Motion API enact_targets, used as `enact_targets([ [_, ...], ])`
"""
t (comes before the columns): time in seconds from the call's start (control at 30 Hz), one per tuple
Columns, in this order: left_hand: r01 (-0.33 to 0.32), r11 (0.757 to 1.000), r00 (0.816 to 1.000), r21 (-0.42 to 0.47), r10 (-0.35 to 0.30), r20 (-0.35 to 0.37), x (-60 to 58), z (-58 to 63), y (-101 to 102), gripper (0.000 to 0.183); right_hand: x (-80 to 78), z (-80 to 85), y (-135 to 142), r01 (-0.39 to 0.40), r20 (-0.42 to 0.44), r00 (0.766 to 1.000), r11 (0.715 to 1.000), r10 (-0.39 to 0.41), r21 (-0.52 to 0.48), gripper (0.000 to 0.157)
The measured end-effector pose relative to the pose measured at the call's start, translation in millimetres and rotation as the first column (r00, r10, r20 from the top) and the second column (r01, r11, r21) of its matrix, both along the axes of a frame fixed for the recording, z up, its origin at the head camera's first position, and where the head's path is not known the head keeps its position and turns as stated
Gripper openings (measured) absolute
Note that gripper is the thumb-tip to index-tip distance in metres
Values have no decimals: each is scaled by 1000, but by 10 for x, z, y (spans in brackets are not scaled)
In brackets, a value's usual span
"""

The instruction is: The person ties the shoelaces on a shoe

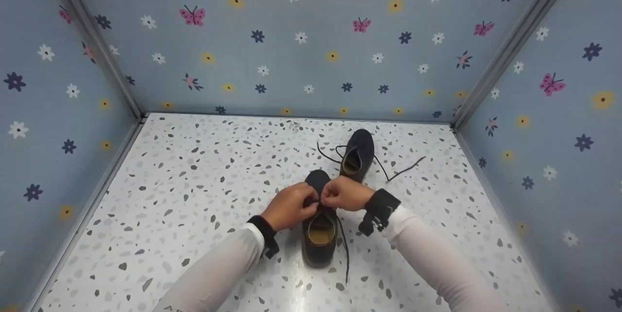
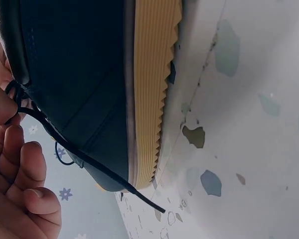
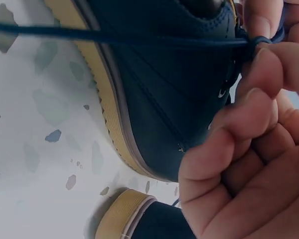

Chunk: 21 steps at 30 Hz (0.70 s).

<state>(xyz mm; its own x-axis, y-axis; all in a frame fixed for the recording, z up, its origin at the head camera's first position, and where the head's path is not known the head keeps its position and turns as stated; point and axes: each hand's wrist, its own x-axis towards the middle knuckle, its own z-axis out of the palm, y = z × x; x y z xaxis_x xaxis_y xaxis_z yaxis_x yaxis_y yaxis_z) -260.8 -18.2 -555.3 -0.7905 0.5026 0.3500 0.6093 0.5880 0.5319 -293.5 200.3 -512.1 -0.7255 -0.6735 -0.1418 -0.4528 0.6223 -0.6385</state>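
Note:
A dark lace-up shoe (image 1: 319, 253) stands on the speckled surface, toe pointing away from me. Over its lacing, my left hand (image 1: 294, 205) pinches a dark shoelace (image 2: 89, 160) between thumb and finger. Close beside it, my right hand (image 1: 347, 194) pinches the lace too, where the right wrist view shows a small loop (image 3: 260, 42) at the fingertips. One lace end (image 1: 347, 253) trails along the shoe's right side. The shoe's sole (image 2: 152, 89) is tan and ridged. In the head view both hands partly hide the lacing.
A second dark shoe (image 1: 360, 143) stands farther off to the right, its laces (image 1: 407, 168) loose and spread to both sides. Blue flowered panels (image 1: 301, 59) wall the surface at the back and both sides. Black bands (image 1: 382, 205) circle my wrists.

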Motion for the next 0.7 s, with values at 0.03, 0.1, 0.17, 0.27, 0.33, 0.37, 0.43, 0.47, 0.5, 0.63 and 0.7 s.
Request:
enact_targets([
  [0.03,2,1000,1000,4,-2,6,-1,1,-3,7,5,0,-7,-7,-16,1000,1000,7,5,12],
  [0.1,9,1000,1000,10,-9,20,-9,2,-7,7,15,3,-23,-17,-46,999,1000,18,17,9],
  [0.17,12,1000,999,9,-12,40,-19,4,-13,7,26,11,-40,-25,-80,996,999,27,26,5],
  [0.27,14,1000,998,11,-14,65,-32,8,-18,7,37,30,-54,-35,-145,989,999,38,22,4],
  [0.33,15,1000,997,13,-16,80,-36,16,-19,8,38,43,-57,-39,-186,982,999,40,12,6],
  [0.37,16,1000,996,14,-17,86,-37,20,-19,8,36,51,-57,-38,-201,979,999,39,5,7],
  [0.43,19,1000,995,21,-21,98,-38,27,-21,8,30,65,-57,-37,-211,977,999,34,-9,8],
  [0.47,22,1000,994,23,-24,104,-37,31,-22,8,26,73,-57,-34,-202,979,999,29,-20,9],
  [0.5,24,999,994,25,-27,110,-37,34,-23,7,21,76,-55,-31,-188,982,999,24,-32,9],
  [0.63,42,999,989,34,-46,141,-39,44,-30,7,9,100,-42,-33,-119,993,998,26,-52,14],
  [0.7,52,998,986,30,-56,157,-43,54,-32,8,2,108,-34,-45,-106,994,998,40,-42,18],
])
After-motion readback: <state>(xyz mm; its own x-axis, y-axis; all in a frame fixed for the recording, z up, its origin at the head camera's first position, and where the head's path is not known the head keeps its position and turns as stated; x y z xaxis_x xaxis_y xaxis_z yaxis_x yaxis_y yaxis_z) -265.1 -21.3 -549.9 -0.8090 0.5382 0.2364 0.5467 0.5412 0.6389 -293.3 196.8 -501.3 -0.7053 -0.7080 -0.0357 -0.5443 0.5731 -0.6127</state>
